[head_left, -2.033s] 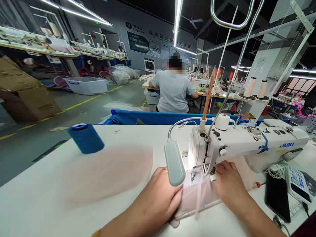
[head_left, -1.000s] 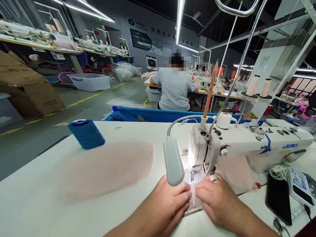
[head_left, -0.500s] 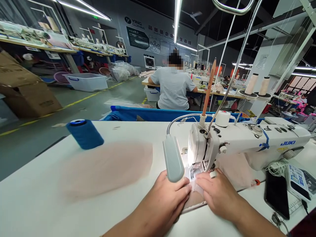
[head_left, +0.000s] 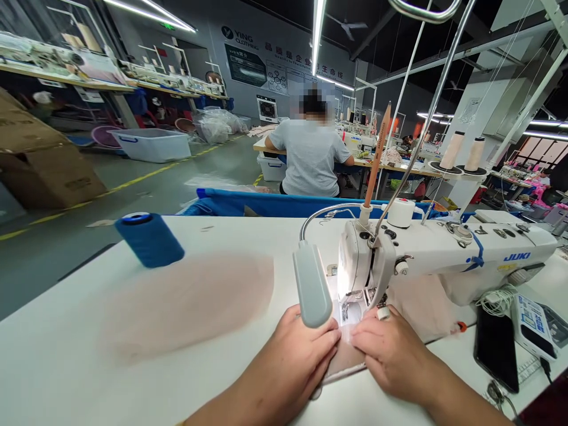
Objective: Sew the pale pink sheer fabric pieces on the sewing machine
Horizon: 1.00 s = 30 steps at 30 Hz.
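Observation:
A piece of pale pink, sheer fabric [head_left: 346, 358] lies under the needle area of a white JUKI sewing machine [head_left: 426, 254]. My left hand [head_left: 302, 352] grips its left side, fingers closed together and pressed down. On the right side, my right hand [head_left: 393, 352] holds the same fabric with bent fingers just in front of the presser foot, which is partly hidden. A grey lamp head [head_left: 312, 287] hangs over my left knuckles and covers some of them. More pink fabric [head_left: 419, 305] lies behind my right hand, beneath the machine arm.
A blue thread cone [head_left: 149, 239] stands at the table's far left, near a blurred pink fabric piece [head_left: 199, 307]. To the right are a black phone [head_left: 496, 349], a white control box [head_left: 535, 325] and a coiled cable [head_left: 496, 300]. A person [head_left: 313, 154] sits ahead.
My right fingertips have drawn slightly back from the presser foot, and a bit more fabric shows between my hands. The view has shifted slightly.

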### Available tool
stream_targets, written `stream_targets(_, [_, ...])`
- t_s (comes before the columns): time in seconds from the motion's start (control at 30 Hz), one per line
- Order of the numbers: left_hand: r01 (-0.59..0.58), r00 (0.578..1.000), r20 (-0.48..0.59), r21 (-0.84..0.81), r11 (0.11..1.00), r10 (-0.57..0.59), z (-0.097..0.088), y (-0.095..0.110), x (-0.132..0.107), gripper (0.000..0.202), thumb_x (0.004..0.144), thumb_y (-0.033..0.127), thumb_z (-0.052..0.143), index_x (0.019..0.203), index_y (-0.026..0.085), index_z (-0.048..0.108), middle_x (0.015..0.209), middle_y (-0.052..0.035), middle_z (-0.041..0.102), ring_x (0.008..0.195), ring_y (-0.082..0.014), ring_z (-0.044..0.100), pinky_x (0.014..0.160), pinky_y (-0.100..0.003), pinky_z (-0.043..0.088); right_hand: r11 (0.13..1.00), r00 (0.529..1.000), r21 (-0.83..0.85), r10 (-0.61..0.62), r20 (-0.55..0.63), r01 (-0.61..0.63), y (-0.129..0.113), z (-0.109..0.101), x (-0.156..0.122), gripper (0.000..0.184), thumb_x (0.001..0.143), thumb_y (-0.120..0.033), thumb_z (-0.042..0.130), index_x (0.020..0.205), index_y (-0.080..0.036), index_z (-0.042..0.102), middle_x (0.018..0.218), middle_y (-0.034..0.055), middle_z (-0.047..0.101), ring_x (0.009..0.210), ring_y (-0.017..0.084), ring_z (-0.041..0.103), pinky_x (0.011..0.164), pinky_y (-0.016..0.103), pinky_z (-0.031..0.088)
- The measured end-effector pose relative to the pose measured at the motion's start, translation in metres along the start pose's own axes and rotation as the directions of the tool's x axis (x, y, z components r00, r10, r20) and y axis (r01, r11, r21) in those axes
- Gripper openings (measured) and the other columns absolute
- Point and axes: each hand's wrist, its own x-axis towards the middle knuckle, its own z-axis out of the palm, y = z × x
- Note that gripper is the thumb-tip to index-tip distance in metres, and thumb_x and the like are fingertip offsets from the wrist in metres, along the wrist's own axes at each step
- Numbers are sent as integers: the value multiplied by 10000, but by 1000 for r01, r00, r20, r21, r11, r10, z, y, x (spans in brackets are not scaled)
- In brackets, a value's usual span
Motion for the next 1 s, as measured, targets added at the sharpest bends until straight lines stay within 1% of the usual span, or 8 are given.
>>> stream_targets(0.23, [39,999,-22,42,998,-38,3,-7,2,366,1059,92,417,1061,231,755,1007,-61,770,901,-268,654,892,-436,519,1000,999,-8,19,-44,-20,2,4,3,250,874,-33,613,1010,-220,706,1015,53,775,958,266,620,878,389,464])
stream_targets(0.4, [75,996,-55,61,995,-72,10,-18,1,345,1057,121,438,1080,241,760,1068,-73,779,970,-294,669,927,-456,522,997,995,-30,66,-68,-69,5,3,8,311,836,-5,624,1045,-220,708,1195,34,807,974,272,625,910,397,503])
stream_targets(0.5, [180,981,-71,-17,984,-181,10,-23,5,328,1067,190,448,1039,248,771,1059,-88,789,982,-304,688,931,-457,530,995,992,-25,94,-88,-96,6,2,11,376,828,16,621,1099,-224,719,1266,27,804,1035,271,633,953,383,520])
stream_targets(0.63, [474,872,17,-274,837,-488,0,-35,25,266,1035,356,557,885,244,746,933,-68,772,868,-278,692,821,-399,556,991,986,-11,131,-104,-133,6,2,13,406,834,14,616,1141,-225,732,1297,61,790,1084,279,654,945,377,541])
stream_targets(0.77, [574,810,109,-343,743,-575,3,-61,51,267,975,384,740,784,205,689,840,-34,730,808,-237,685,768,-361,578,991,985,24,134,-109,-132,8,6,13,459,836,11,590,1204,-224,734,1294,76,784,1146,291,671,992,400,558])
stream_targets(0.87, [666,734,179,-378,643,-655,18,-73,63,251,1026,405,784,1007,159,741,1014,-38,755,902,-215,730,829,-377,635,991,983,43,135,-123,-130,10,10,11,497,833,13,578,1237,-231,735,1289,83,785,1174,300,678,1013,419,573])
stream_targets(0.93, [712,681,211,-414,567,-701,26,-73,68,312,1069,419,751,1243,161,728,1225,-68,754,1035,-242,754,902,-426,665,991,981,47,129,-145,-124,11,14,8,522,832,17,573,1252,-243,741,1296,87,782,1185,302,688,1008,426,588])
stream_targets(1.0, [738,635,227,-461,493,-739,28,-70,71,363,1077,418,741,1343,174,705,1342,-85,730,1130,-280,749,959,-465,668,991,978,50,127,-164,-120,13,18,5,558,831,21,564,1282,-255,742,1325,90,775,1188,300,703,990,424,609])
